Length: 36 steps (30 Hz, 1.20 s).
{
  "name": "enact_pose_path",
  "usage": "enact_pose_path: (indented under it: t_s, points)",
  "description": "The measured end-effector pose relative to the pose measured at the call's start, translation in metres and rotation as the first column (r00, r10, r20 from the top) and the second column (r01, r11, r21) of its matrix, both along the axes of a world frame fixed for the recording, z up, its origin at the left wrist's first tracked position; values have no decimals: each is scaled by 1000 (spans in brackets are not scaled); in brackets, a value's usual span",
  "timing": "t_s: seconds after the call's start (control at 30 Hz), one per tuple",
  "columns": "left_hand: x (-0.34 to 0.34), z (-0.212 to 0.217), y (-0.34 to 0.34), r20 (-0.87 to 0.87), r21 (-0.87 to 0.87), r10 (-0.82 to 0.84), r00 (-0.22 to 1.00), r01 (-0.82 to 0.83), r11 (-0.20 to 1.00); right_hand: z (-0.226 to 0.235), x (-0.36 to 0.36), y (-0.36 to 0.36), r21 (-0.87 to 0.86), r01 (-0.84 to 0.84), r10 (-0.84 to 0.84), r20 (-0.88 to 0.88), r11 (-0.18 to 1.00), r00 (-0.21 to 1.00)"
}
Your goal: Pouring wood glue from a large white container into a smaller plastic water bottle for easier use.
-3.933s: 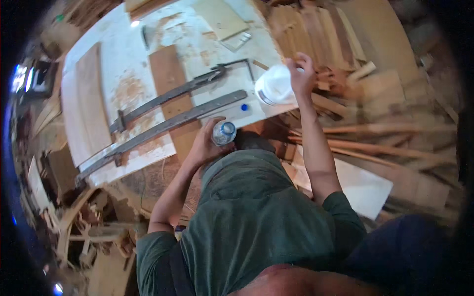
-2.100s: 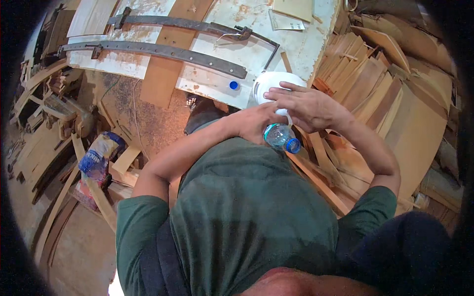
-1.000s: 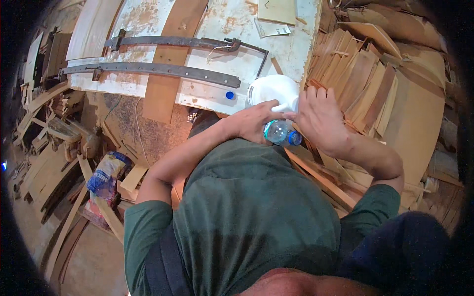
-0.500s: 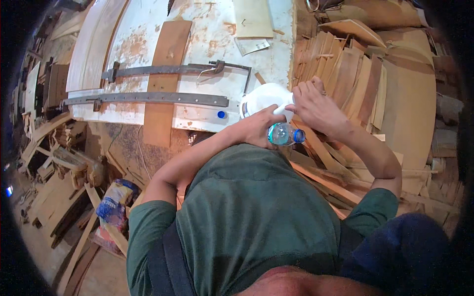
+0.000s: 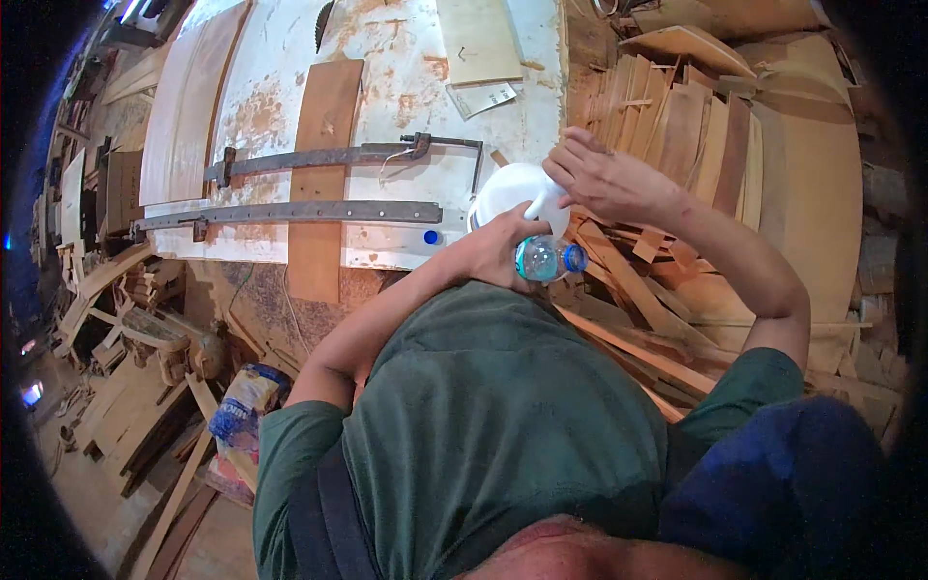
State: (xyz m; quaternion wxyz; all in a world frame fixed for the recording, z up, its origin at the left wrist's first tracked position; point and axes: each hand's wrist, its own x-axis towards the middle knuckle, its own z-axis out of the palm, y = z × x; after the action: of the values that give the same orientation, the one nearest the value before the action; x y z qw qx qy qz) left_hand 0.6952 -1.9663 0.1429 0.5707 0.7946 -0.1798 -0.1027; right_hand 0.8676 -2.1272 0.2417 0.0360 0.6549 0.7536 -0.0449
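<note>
Bottle (image 5: 541, 259), clear and tilted, wrapped by the left hand (image 5: 498, 249), beside the white jug (image 5: 505, 190) at the corner of the worktop (image 5: 387, 240); the right hand (image 5: 607, 181) curls at the jug's neck — its hold I cannot tell. I judge the bottle light, easily dented — the jug heavier, best taken by its handle.

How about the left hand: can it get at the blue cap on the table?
Probably not: the left hand looks busy with the clear bottle and white jug, though nothing covers the blue cap.
</note>
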Motion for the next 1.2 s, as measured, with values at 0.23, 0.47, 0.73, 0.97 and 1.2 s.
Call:
enact_pose_path:
  t_s: [0.23,0.47,0.73,0.97,1.2]
  points:
    - [1,6,17,31,79,29,999,-32,996,7,23,9,95,-296,294,36,951,955]
    - [-21,8,31,-101,76,70,992,-62,995,-98,83,-3,-117,468,-478,-341,876,809]
    - [-46,6,34,-205,45,58,977,-50,998,-277,57,15,-298,706,-754,-409,643,514]
    - [-71,7,43,-254,144,120,960,-85,986,-300,24,10,-159,783,-739,-482,602,470]
    - [-98,-2,58,-108,90,182,977,-172,981,-164,-61,3,-282,909,-421,-897,307,-136]
